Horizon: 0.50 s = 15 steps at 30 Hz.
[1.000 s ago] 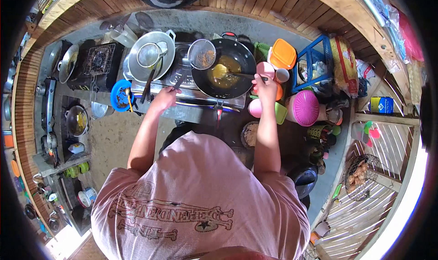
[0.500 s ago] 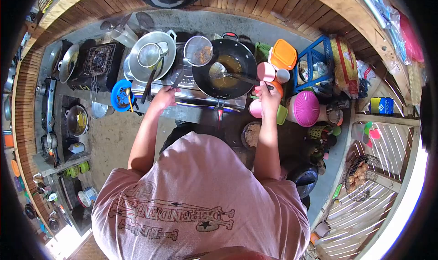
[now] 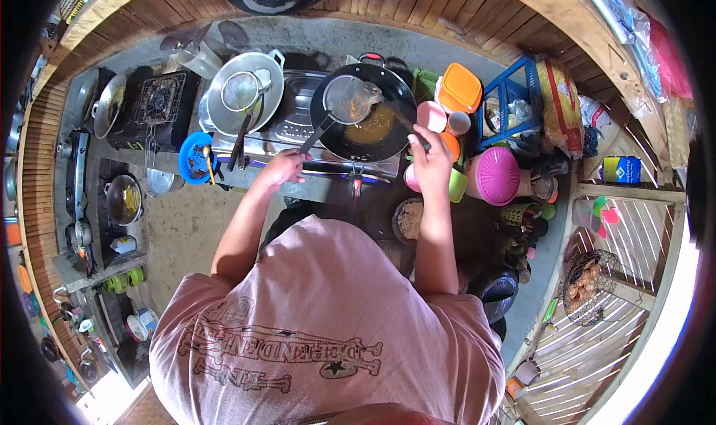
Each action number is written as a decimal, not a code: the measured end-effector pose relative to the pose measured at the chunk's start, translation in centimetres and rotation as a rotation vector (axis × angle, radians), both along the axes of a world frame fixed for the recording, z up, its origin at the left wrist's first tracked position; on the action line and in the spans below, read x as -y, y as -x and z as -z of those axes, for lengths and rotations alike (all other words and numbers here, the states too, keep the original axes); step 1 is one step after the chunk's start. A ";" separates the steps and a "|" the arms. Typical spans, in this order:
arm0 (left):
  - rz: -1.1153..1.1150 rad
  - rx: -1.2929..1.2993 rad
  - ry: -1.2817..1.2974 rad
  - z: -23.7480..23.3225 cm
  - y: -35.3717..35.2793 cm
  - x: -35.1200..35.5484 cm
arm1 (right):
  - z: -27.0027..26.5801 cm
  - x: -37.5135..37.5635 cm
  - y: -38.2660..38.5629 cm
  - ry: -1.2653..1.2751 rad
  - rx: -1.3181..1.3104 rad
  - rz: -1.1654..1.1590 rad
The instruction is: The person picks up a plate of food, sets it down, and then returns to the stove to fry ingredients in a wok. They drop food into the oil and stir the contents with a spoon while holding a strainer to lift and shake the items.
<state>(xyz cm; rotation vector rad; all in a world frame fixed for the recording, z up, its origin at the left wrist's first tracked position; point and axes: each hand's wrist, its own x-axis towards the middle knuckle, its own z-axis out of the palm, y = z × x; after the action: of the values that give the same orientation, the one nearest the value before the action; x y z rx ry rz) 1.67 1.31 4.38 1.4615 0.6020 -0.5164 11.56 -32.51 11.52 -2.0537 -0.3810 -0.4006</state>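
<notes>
Metal round strainer (image 3: 348,101) clamped in left fingers (image 3: 295,158), metal ladle (image 3: 375,93) in right fingers (image 3: 432,137); upper-centre black wok (image 3: 395,82) beneath; spillable if tilted.

Center: wok (image 3: 393,85), smooth metal; strainer (image 3: 347,99), fine metal mesh; ladle (image 3: 373,91), metal head. Beneath wok: stove (image 3: 302,110), shiny metal. Left of center: basin (image 3: 224,119), dull metal; blue bowl (image 3: 188,146), smooth plastic. Right of center: orange lid (image 3: 460,87), smooth plastic; ribbed pink lid (image 3: 498,175), glossy plastic. Upper edge: slats (image 3: 403,0), wood; wall (image 3: 321,33), rough, matt. Bottom: T-shirt (image 3: 321,283), matt cloth.
</notes>
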 end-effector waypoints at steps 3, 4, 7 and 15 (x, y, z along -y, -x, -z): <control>-0.001 -0.028 0.050 -0.2 -0.1 0.2 | 0.2 0.0 0.4 -0.009 0.014 -0.036; -0.005 -0.037 0.066 -0.4 -0.1 0.2 | 0.2 0.0 0.5 -0.029 0.039 -0.037; -0.030 -0.039 0.091 -0.8 0.0 0.1 | 0.8 0.5 0.4 -0.134 0.030 -0.001; -0.052 0.053 -0.003 -2.5 0.2 -1.6 | 2.0 1.6 -0.4 -0.129 -0.022 0.283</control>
<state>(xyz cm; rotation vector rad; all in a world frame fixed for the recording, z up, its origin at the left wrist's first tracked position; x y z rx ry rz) 1.44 2.90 6.92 1.4543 0.5980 -0.4347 11.93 -34.15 9.50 -1.9872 -0.0477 -0.5574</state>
